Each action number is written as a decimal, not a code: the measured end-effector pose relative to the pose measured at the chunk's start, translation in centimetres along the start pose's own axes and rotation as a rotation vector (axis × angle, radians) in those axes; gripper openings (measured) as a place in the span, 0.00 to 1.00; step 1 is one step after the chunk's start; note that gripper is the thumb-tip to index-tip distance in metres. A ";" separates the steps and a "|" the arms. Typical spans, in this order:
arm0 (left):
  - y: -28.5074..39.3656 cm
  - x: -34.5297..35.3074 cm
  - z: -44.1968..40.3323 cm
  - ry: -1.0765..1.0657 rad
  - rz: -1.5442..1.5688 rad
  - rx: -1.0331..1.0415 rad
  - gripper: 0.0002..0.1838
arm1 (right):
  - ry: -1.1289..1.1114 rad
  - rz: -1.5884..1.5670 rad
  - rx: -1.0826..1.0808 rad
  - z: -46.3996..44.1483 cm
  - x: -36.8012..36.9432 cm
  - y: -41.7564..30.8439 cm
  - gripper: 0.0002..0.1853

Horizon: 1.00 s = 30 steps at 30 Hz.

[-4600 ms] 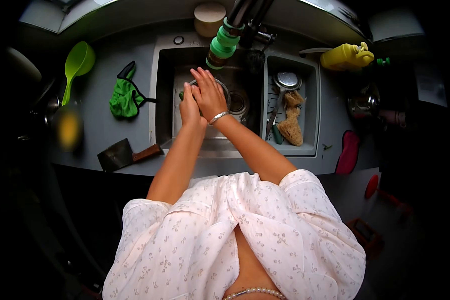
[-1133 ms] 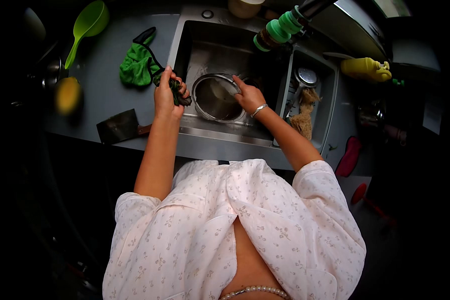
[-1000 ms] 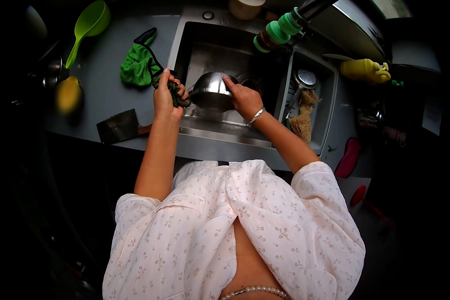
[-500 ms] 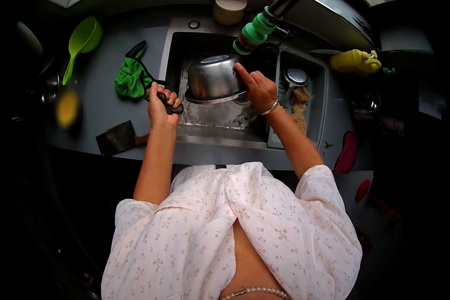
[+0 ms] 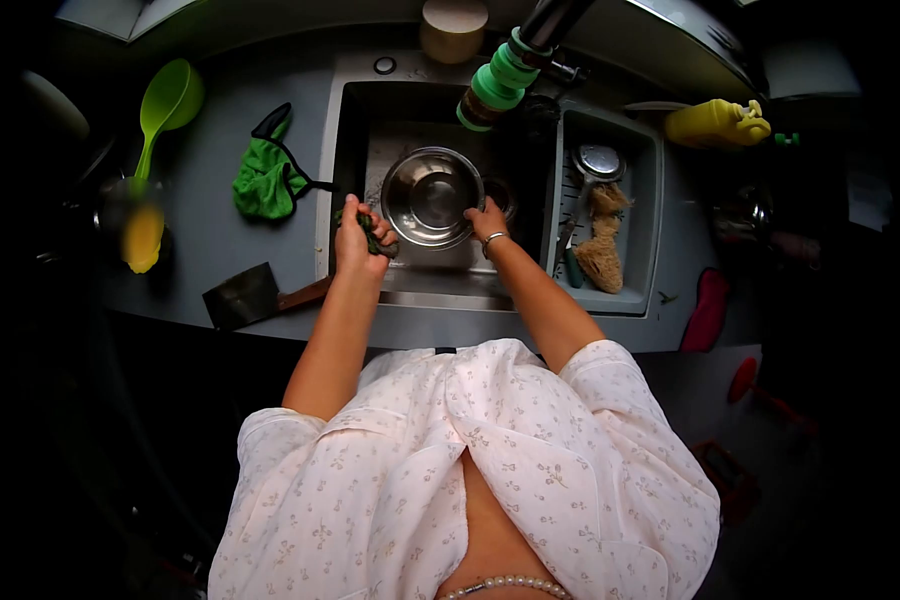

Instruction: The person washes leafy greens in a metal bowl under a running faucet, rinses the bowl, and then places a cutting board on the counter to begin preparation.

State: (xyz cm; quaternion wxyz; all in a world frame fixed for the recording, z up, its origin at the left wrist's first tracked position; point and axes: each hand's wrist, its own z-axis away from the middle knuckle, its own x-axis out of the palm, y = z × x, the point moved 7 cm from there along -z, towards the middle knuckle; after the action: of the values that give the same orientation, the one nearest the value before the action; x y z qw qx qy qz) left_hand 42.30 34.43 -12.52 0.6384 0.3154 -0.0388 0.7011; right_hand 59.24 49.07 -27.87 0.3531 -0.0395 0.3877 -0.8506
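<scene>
A steel bowl (image 5: 435, 198) sits upright in the sink (image 5: 400, 298), its shiny inside facing up. My right hand (image 5: 487, 218) grips the bowl's rim on the right side. Just left of the bowl, my left hand (image 5: 362, 238) is closed in a fist around a bunched dark green wad (image 5: 378, 240); whether it is cloth or leaves I cannot tell. The faucet (image 5: 498, 82), with green rings on its spout, hangs above the sink behind the bowl.
Left counter: a green cloth (image 5: 267, 180) with black trim, a cleaver (image 5: 245, 297) and a lime-green ladle (image 5: 173, 95). Right: a grey basin (image 5: 653, 225) holding a loofah (image 5: 600, 258) and a metal strainer-like thing (image 5: 598, 160). Behind it lies a yellow bottle (image 5: 715, 123).
The bowl has turned from upside down to upright and lowered into the sink. My right hand has moved from its raised base to its rim. My left fist has shifted slightly right.
</scene>
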 end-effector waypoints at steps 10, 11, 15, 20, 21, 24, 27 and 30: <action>-5.2 0.4 -7.3 -0.020 -0.072 -0.118 0.19 | 0.299 0.372 -0.723 9.1 -8.1 -15.6 0.22; -5.2 -0.8 -8.3 -0.005 -0.105 -0.115 0.20 | 0.335 0.285 -0.813 10.6 -9.2 -18.2 0.20; -5.6 0.6 -9.0 -0.035 -0.156 -0.124 0.38 | 0.654 0.318 -1.061 13.4 -15.4 -26.5 0.19; -4.6 0.6 -8.8 0.073 -0.235 -0.251 0.40 | 0.698 0.319 -0.965 8.7 -17.5 -29.3 0.24; -4.6 0.7 -8.4 0.084 -0.233 -0.248 0.40 | 0.687 0.316 -0.962 8.2 -17.5 -29.5 0.24; -3.3 0.0 -8.6 0.164 -0.346 -0.066 0.34 | 0.746 0.513 -0.941 6.5 -17.5 -30.0 0.16; -4.0 -1.5 -11.6 0.077 -0.207 -0.014 0.19 | 0.784 0.471 -0.946 5.8 -18.5 -29.5 0.14; -3.8 -1.8 -12.0 0.066 -0.215 0.055 0.10 | 0.708 0.323 -0.928 4.3 -20.1 -28.3 0.16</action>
State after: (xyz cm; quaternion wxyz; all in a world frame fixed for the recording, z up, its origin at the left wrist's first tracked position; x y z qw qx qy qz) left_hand 41.02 39.02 -24.28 0.7020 0.3119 0.0353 0.6393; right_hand 59.59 71.78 -1.30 0.2729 0.1554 0.8134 -0.4897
